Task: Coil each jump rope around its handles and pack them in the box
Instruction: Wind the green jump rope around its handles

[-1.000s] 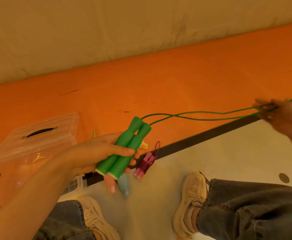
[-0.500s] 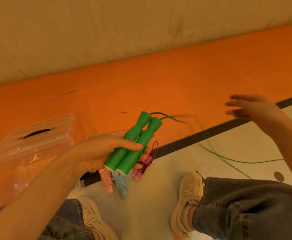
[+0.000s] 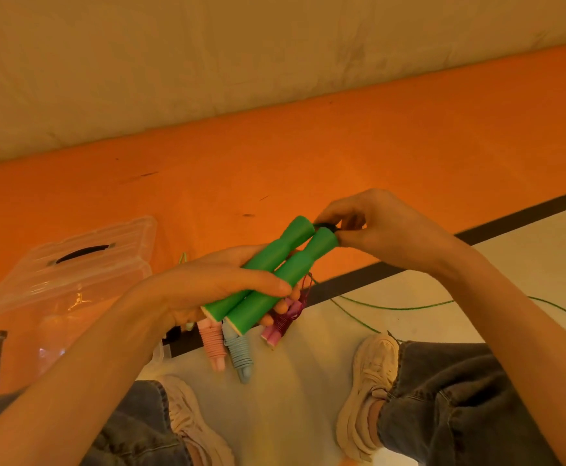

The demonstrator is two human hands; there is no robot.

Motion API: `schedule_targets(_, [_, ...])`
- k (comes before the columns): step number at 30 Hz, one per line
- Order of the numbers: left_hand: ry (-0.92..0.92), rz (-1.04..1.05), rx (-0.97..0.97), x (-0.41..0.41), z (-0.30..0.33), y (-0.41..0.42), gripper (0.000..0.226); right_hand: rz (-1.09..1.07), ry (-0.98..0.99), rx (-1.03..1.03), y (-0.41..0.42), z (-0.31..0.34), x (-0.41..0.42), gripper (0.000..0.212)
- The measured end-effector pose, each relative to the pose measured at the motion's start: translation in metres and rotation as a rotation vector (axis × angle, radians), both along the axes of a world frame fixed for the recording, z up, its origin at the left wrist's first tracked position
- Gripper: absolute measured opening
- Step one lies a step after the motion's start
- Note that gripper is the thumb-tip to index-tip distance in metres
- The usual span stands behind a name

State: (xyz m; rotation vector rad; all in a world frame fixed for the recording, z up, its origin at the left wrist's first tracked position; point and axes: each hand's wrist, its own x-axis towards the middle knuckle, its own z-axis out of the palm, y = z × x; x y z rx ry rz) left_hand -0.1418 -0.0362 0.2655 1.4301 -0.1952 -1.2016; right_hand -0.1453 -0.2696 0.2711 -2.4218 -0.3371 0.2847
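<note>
My left hand [image 3: 214, 284] grips two green jump rope handles [image 3: 274, 274] side by side, tilted up to the right. My right hand [image 3: 375, 227] pinches the green rope where it leaves the top ends of the handles. The loose green rope [image 3: 409, 307] trails over the pale floor to the right. Below the handles lie three coiled ropes: a pink one [image 3: 212, 344], a grey-blue one [image 3: 239, 354] and a magenta one [image 3: 281, 324]. A clear plastic box [image 3: 59, 290] with a lid and a black handle stands at the left.
I am over an orange floor band [image 3: 342, 156] with a black stripe [image 3: 510, 216] and a pale floor area. My two beige shoes [image 3: 369, 385] and jeans legs fill the bottom. A pale wall runs across the top.
My right hand let go of the stretched rope at the far right and came in to the top of the handles. The rope dropped to the floor.
</note>
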Motion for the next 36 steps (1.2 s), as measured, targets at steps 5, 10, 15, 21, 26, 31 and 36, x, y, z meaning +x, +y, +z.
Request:
schedule_targets(5, [-0.958, -0.045, 0.480, -0.004, -0.011, -0.003, 0.062, -0.097, -0.043, -0.009, -0.001, 0.000, 0.004, 0.020])
schedule_targets(10, [-1.457, -0.041, 0.738, -0.007, -0.022, 0.003, 0.056, -0.093, -0.048, -0.015, 0.004, -0.001, 0.005, 0.019])
schedule_targets(15, [-1.313, 0.072, 0.766, -0.013, -0.022, 0.001, 0.052, -0.085, -0.107, -0.048, 0.010, -0.002, 0.008, 0.019])
schedule_targets(21, [-1.306, 0.102, 0.615, -0.011, -0.020, 0.008, 0.049, -0.091, -0.136, -0.071, 0.013, 0.001, 0.014, 0.018])
schedule_targets(26, [-1.194, 0.127, 0.510, -0.005, -0.022, 0.016, 0.049, -0.095, -0.210, -0.047, 0.015, 0.002, 0.015, 0.031])
schedule_targets(31, [-1.179, 0.172, 0.603, -0.005, -0.013, 0.013, 0.050, -0.104, -0.243, -0.064, 0.015, 0.000, 0.019, 0.031])
schedule_targets(36, [-1.157, 0.245, 0.616, -0.005, -0.010, 0.012, 0.047, -0.126, -0.273, -0.077, 0.012, -0.004, 0.026, 0.028])
